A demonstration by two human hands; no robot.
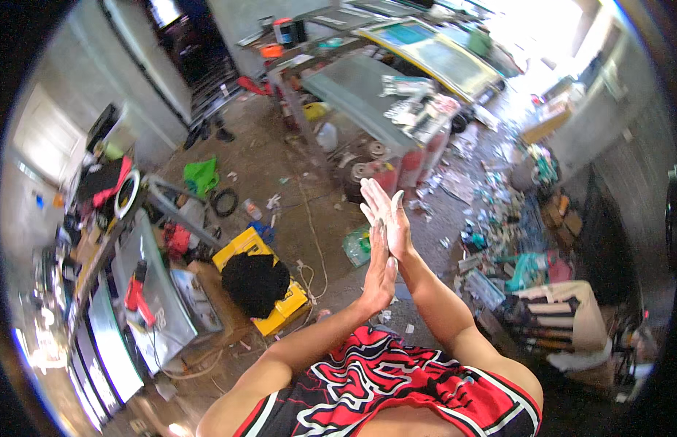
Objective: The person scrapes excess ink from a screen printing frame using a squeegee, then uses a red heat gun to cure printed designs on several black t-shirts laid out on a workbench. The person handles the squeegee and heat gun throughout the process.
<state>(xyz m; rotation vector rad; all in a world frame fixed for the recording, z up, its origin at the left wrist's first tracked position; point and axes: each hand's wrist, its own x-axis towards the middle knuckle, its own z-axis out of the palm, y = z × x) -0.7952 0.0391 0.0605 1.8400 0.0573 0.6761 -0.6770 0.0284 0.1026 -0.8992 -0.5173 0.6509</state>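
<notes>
My left hand (381, 273) and my right hand (389, 217) meet in front of my chest, held up over the floor. The left palm lies against the heel and wrist of the right hand. Fingers on both are stretched out, and neither hand holds anything. Whitish powder coats the fingers and palm of my right hand. Beyond them, lower down, a greenish clear plastic packet (357, 247) lies on the floor, partly hidden by the left fingers.
A yellow box (282, 315) with a black cloth-like heap (255, 284) stands at left. Farther left, a red heat-gun-like tool (138, 297) lies on a glassy panel (153, 255). Ahead stands a bench with a grey panel (360, 95). Scraps (491, 211) litter the right-hand floor; a cord (309, 218) trails left.
</notes>
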